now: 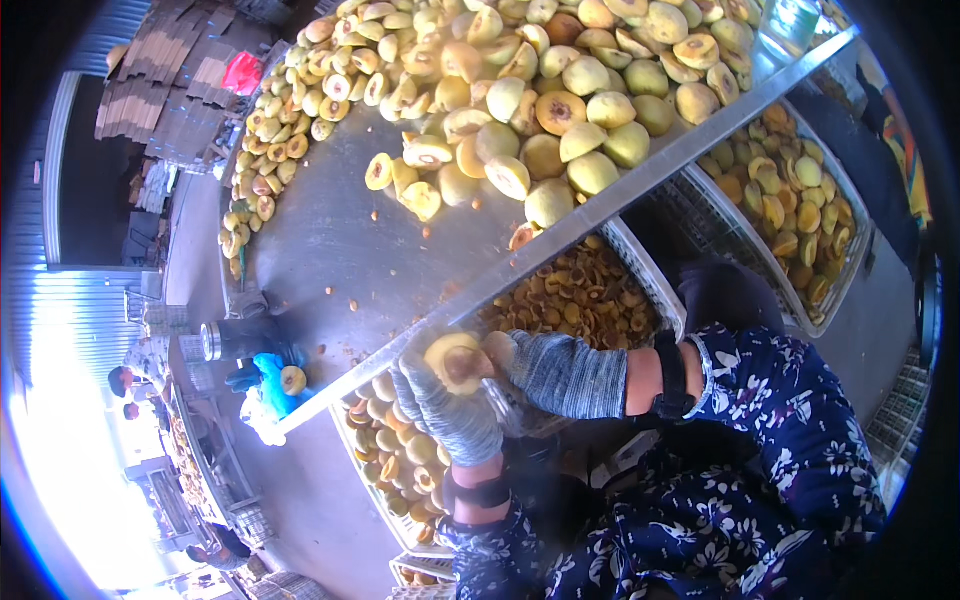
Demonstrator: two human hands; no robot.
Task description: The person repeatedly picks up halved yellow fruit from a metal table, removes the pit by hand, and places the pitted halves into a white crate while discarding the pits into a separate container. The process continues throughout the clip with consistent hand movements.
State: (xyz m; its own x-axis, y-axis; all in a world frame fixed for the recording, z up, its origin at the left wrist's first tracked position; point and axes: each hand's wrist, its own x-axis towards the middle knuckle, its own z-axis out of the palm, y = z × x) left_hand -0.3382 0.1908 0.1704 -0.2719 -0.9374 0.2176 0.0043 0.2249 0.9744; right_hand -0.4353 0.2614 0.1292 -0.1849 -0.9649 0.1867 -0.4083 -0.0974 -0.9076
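Halved yellow stone fruit, likely peaches (pixel 561 112), lie heaped on a metal-topped table (pixel 322 240) in front of me. Both my hands wear grey knitted gloves and meet just over the table's near edge. My left hand (pixel 450 412) holds a fruit half (pixel 454 363), its cut face up with a brown centre. My right hand (pixel 536 367) is closed at the fruit's right side, its fingertips against the brown centre; whether it grips a small tool is hidden by blur and the glove. Below the hands a crate (pixel 637 255) holds small brown pits and scraps.
A crate of fruit halves (pixel 847 255) stands at the right, another (pixel 375 495) below the table's left corner. A dark cylindrical flask (pixel 240 339) and blue gloves (pixel 271 382) lie at that corner. People (pixel 146 367) work at a far table.
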